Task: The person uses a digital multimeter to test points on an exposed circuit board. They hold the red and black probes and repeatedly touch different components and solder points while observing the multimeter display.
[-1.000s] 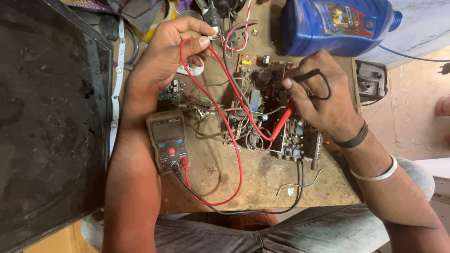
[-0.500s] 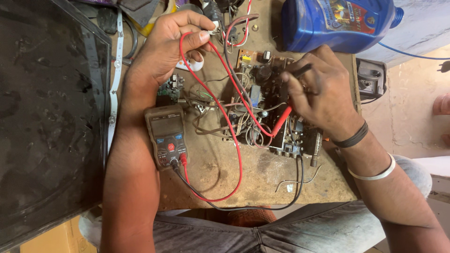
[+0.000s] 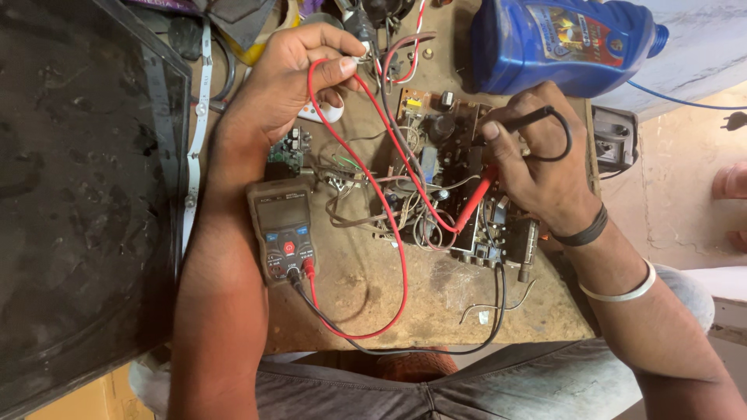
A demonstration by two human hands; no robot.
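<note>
The dark, component-crowded circuit board point(image 3: 455, 194) sits at frame centre under my right hand point(image 3: 537, 167), which pinches the red and black probes point(image 3: 476, 204). My left hand point(image 3: 292, 78), upper left, grips the red lead point(image 3: 389, 225) above the grey multimeter point(image 3: 282, 229).

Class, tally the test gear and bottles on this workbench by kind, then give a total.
Multimeter: 1
Test probes, red and black: 2
Large circuit board: 1
Blue bottle: 1
Total: 5
</note>
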